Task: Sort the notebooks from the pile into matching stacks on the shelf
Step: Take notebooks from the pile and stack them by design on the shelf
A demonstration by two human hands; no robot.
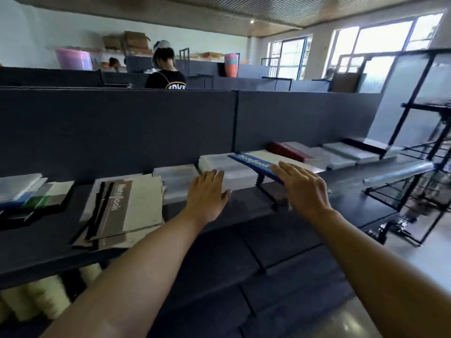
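While the flat blue softcover notebook with white "NoteBook" lettering (pixel 255 165) lay tilted across a white stack of notebooks (pixel 220 170) on the long dark shelf (pixel 246 206), the step in hand looked like settling it onto a matching stack. The right hand (pixel 302 187) rested on its near end with fingers straight and relaxed, gripping nothing that could be seen; the left hand (pixel 207 193) lay open and flat against the front edge of the white stack. The next move probably called for squaring the blue notebook, or shifting it if the covers differed. Along the shelf lay a loose grey-and-white pile of notebooks (pixel 122 211), a low stack with blue and green covers (pixel 29 191), a dark red notebook (pixel 290 150), and further pale stacks (pixel 351 152).
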